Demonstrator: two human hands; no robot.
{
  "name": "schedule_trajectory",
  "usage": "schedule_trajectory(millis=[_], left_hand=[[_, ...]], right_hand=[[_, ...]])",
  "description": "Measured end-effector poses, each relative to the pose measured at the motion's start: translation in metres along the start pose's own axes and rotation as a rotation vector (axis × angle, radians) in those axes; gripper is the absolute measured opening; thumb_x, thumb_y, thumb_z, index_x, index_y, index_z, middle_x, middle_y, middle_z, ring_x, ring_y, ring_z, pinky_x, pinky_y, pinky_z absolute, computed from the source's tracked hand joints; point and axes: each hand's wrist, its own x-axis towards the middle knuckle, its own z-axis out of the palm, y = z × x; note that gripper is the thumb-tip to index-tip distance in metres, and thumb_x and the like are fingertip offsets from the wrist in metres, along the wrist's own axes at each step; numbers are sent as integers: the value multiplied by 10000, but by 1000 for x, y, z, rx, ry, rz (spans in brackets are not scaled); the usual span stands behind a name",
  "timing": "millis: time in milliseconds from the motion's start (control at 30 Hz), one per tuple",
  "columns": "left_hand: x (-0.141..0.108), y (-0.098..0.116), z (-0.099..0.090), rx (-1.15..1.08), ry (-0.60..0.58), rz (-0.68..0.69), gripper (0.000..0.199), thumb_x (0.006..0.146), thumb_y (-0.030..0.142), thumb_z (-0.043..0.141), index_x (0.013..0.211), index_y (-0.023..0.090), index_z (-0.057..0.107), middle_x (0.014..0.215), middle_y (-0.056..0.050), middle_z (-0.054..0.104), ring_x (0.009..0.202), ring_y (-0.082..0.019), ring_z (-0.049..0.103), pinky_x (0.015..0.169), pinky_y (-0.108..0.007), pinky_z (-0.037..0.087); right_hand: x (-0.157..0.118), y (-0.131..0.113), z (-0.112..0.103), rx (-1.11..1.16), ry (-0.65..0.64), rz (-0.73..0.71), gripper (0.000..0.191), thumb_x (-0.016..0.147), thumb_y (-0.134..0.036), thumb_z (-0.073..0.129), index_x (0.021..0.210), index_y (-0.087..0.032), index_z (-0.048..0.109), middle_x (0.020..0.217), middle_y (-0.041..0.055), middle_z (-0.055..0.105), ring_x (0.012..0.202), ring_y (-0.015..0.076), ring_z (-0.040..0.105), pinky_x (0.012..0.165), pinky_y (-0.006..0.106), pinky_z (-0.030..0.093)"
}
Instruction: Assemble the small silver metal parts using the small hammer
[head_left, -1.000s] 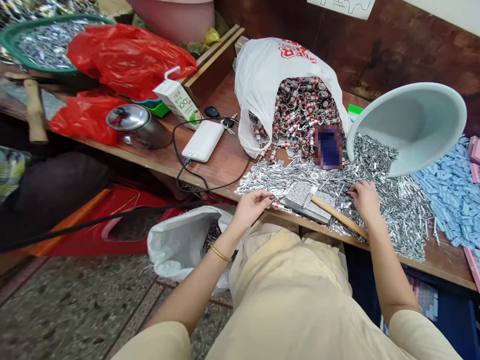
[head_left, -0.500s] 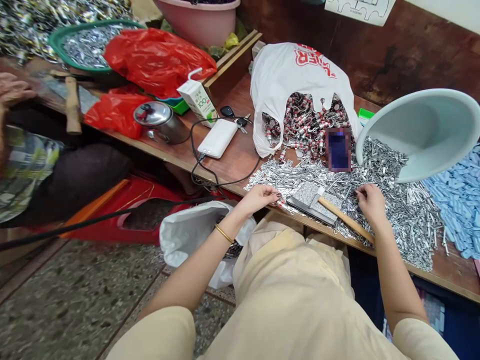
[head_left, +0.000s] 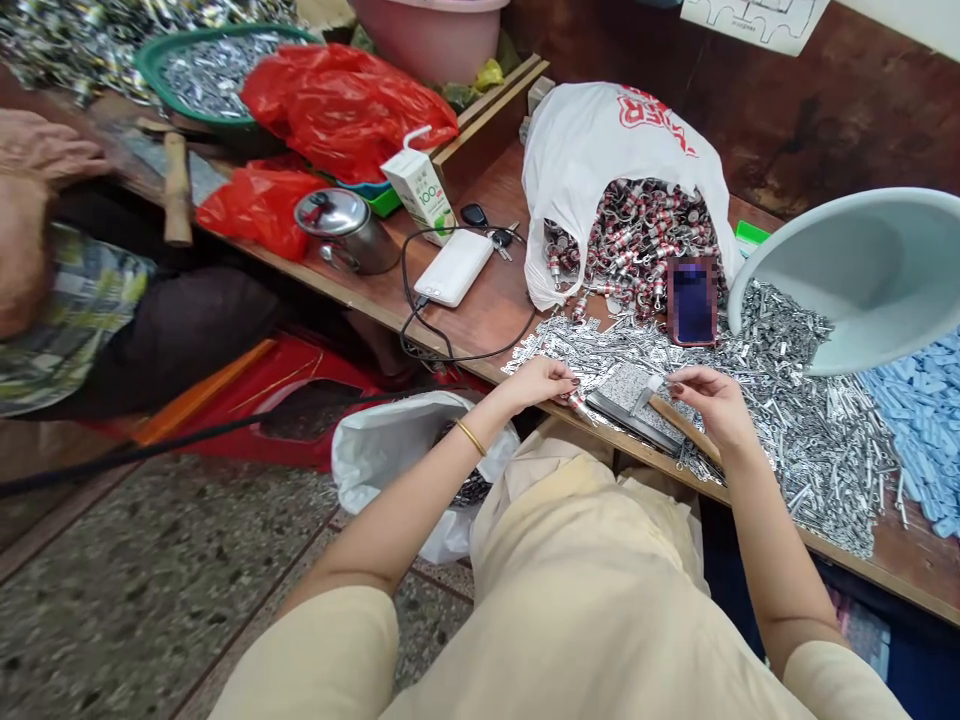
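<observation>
My left hand (head_left: 544, 382) is closed in a pinch at the table's front edge, on a small red-and-silver metal piece (head_left: 577, 400) that shows just below the fingertips. My right hand (head_left: 709, 398) is above the hammer (head_left: 686, 430), its thumb and fingers pinched close to the hammer head. What those fingers hold, if anything, is too small to make out. The hammer lies with its head on a flat speckled block (head_left: 626, 385) and a dark metal bar (head_left: 634, 422). Loose silver metal parts (head_left: 817, 465) surround the block.
A white plastic bag (head_left: 577, 140) spills red-and-silver pieces behind a phone (head_left: 692, 305). To the right are a tilted pale bucket (head_left: 900, 270) and blue strips (head_left: 919, 420). A power bank (head_left: 454, 268), cable and steel mug (head_left: 360, 240) are leftward. Another person's hand (head_left: 56, 145) shows at far left.
My right hand has moved left from the loose silver parts to the hammer head. My left hand stays in its pinch at the table edge. The view has shifted slightly.
</observation>
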Motion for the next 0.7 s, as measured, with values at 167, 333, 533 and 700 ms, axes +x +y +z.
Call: schedule_trajectory(millis=[167,333,533,700], left_hand=[[5,9,1,122,-22,9,130,719,249,656,657,135,653,583,15,644,563,-111,606,594,-204,484],[10,15,1,328,-14,61,102,707,197,597,663,140,668,598,14,644,577,-125,605,582,-209,450],[14,18,3,533,-25,125,169,748,239,590,690,142,715,597,4,656,569,-119,554,565,-212,377],[11,20,3,570,-20,160,262,790,315,566,624,136,659,566,-6,625,563,-122,525,561,-219,357]], right_hand=[[29,-11,48,-429,-347,-242,138,843,-156,637,847,-222,758,910,45,729,880,193,660,805,338,511],[45,-20,66,-732,-519,-353,253,843,-27,553,883,-198,736,929,59,691,902,197,630,817,321,472],[45,-16,79,-846,-604,-358,251,847,-6,514,885,-188,683,938,65,677,913,201,603,821,302,440],[46,-13,92,-935,-565,-331,178,819,-30,512,868,-190,573,900,72,658,860,208,564,763,294,391]])
